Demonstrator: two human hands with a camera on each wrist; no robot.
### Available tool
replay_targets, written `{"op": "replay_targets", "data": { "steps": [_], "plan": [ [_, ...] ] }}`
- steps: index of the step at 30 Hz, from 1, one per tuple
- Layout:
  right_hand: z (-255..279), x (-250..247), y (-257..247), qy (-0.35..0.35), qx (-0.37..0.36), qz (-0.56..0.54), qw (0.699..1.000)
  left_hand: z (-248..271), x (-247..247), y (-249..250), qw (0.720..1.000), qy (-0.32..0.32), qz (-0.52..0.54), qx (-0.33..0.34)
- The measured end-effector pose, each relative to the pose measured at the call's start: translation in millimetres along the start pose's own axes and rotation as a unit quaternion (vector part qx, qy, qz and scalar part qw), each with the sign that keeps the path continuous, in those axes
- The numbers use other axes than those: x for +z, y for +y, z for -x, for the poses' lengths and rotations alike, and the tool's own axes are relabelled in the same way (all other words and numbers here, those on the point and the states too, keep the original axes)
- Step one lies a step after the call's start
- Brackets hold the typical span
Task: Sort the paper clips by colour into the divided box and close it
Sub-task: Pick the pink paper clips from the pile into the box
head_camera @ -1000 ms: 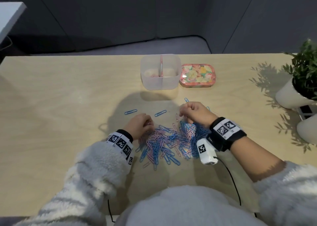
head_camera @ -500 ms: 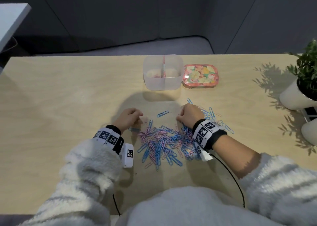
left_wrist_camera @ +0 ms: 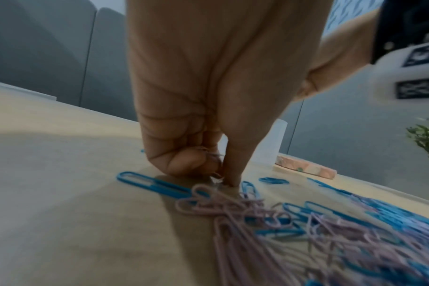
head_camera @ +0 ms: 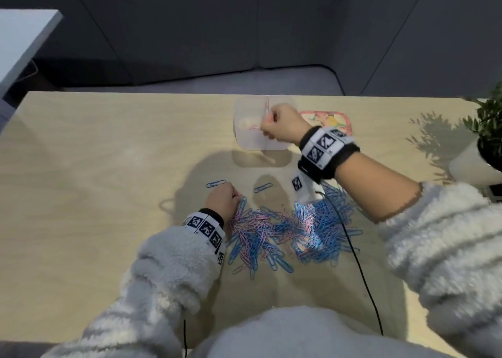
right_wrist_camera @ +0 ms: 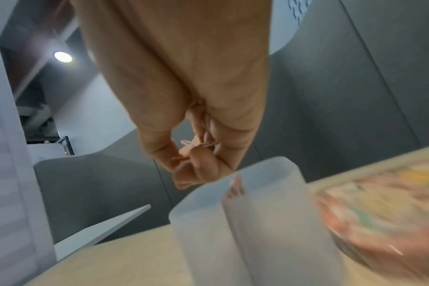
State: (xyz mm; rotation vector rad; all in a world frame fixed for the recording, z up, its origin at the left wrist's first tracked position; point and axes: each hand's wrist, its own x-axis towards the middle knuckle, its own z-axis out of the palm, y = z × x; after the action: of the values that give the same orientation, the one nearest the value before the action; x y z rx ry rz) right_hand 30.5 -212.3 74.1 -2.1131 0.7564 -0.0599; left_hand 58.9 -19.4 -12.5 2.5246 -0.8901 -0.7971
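Note:
A mixed heap of blue and pink paper clips (head_camera: 285, 230) lies on the wooden table in front of me. The translucent divided box (head_camera: 245, 140) stands open at the far middle, its floral lid (head_camera: 335, 119) beside it on the right. My right hand (head_camera: 277, 125) hovers over the box, fingers curled round pink clips (right_wrist_camera: 196, 147). A few pink clips (head_camera: 251, 126) lie in the left compartment. My left hand (head_camera: 224, 198) rests at the heap's left edge, fingers curled, pinching pink clips (left_wrist_camera: 212, 157) against the table.
Two blue clips (head_camera: 216, 183) (head_camera: 263, 187) lie apart, beyond the heap. A potted plant (head_camera: 486, 143) in a white pot stands at the right edge. A black cable (head_camera: 361, 270) trails from my right wrist across the table. A white desk corner (head_camera: 21, 39) shows far left.
My right hand left the heap and rose forward to the box with pink clips in it. The left hand stayed at the heap's left edge, shifting slightly.

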Motion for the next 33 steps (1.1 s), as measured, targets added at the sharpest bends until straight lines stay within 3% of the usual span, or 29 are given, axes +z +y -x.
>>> {"op": "replay_targets", "data": {
  "steps": [3,8,13,16,18,21,26,29,33],
  "plan": [
    [-26,-1,-20,0.050,-0.015,-0.008,0.999,1,-8,6,0.999,-0.026,-0.020,0.006],
    [-45,9,-20,0.016,0.026,0.027,0.999,-16,-38,32,0.999,0.010,-0.009,0.051],
    [-21,1,-11,0.108,-0.017,-0.051,0.993,-58,-81,77,0.986,0.127,0.046,0.101],
    [7,5,1,0.166,-0.052,-0.099,0.980,-83,-88,87,0.985,0.136,0.025,0.106],
    [26,11,12,0.167,-0.062,-0.102,0.979,-91,-85,89,0.987,0.120,-0.016,0.108],
    [47,23,30,0.080,-0.075,-0.053,0.993,-88,-81,86,0.985,0.113,-0.054,0.120],
    [62,59,48,-0.106,-0.062,0.092,0.988,-47,-70,52,0.956,0.207,-0.003,0.206],
    [71,84,51,-0.177,-0.129,0.166,0.961,-17,-48,13,0.976,0.136,-0.018,0.171],
    [77,91,57,-0.192,-0.175,0.251,0.932,16,-26,-36,0.993,0.041,-0.027,0.110]
  ]
}}
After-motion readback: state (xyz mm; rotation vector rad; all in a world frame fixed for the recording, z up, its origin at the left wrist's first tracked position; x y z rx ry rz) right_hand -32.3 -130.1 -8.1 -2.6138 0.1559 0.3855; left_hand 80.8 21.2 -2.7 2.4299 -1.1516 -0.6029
